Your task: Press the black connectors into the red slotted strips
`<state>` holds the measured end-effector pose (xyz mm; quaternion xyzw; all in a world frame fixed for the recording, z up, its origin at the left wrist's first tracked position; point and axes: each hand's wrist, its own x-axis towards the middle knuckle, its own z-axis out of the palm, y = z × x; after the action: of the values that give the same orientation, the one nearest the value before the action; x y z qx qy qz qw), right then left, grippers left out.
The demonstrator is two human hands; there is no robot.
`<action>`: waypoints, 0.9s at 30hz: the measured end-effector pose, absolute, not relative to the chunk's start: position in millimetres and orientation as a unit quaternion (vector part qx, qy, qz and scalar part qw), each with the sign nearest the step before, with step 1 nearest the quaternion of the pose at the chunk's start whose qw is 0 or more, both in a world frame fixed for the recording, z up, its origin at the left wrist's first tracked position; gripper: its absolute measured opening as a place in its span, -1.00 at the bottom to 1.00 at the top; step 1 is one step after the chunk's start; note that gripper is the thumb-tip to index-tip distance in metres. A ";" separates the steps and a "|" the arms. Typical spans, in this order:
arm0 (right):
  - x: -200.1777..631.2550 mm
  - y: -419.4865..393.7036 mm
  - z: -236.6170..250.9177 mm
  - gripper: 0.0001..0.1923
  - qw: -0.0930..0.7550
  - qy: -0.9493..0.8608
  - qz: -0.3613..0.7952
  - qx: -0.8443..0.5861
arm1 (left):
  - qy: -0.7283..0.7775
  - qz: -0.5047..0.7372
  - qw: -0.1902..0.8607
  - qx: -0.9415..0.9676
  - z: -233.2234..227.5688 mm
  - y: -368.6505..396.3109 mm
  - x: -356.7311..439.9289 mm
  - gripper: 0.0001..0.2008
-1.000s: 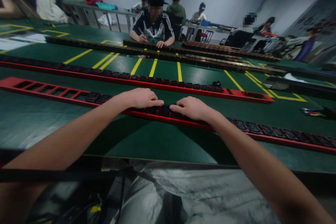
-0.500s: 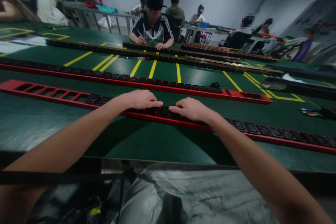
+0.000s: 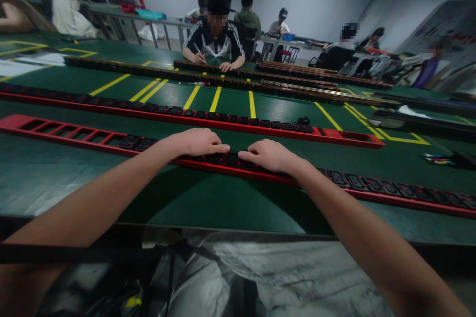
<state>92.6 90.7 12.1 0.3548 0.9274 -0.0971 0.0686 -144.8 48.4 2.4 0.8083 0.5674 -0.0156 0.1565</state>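
Both hands lie palm-down and flat, fingers pressed together and stretched toward each other, grasping nothing: the left hand [image 3: 197, 141] and the right hand [image 3: 269, 155] rest on top of the near red strip [image 3: 74, 133], fingertips pointing inward with a short gap between them over the black sockets [image 3: 232, 159] seated there. That near red strip serves as the landmark; it lies on the green table [image 3: 223, 203], which spreads out on every side of it and carries yellow lines [image 3: 215, 98] on the far side. Running across the whole view, the strip shows bare rectangular slots at its left end and a filled row of sockets from just left of the left hand out past the right hand. Beyond it, parallel and a little apart, lies a second red strip [image 3: 345, 134], filled with sockets but for its right end. Farther back than that are dark strips [image 3: 260, 77], where a person in a striped jacket [image 3: 214, 42] sits with both hands on them. Right of the near strip's far end lies a small bundle of coloured items [image 3: 441, 159], too blurred to identify.
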 end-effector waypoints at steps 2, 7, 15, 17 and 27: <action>92.4 90.5 12.5 -0.21 0.067 0.927 -0.098 0.355 | 0.569 -0.019 0.154 0.808 3.3 48.0 -144.0 -0.31; 91.8 89.9 13.3 -0.24 0.066 0.926 -0.106 0.356 | 0.566 -0.013 0.158 0.809 6.3 46.3 -142.0 -0.36; 92.0 90.3 12.9 -0.24 0.060 0.927 -0.106 0.353 | 0.567 -0.016 0.156 0.809 4.9 47.2 -142.7 -0.35; 91.7 90.0 13.4 -0.25 0.062 0.928 -0.106 0.353 | 0.568 -0.015 0.157 0.808 5.9 46.5 -141.8 -0.36; 92.1 88.8 14.5 -0.27 0.063 0.928 -0.103 0.353 | 0.570 -0.018 0.157 0.807 8.5 44.6 -139.9 -0.38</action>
<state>92.1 88.8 14.5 0.3525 0.9280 -0.1029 0.0634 -139.9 44.6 8.5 0.8065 0.5695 -0.0177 0.1574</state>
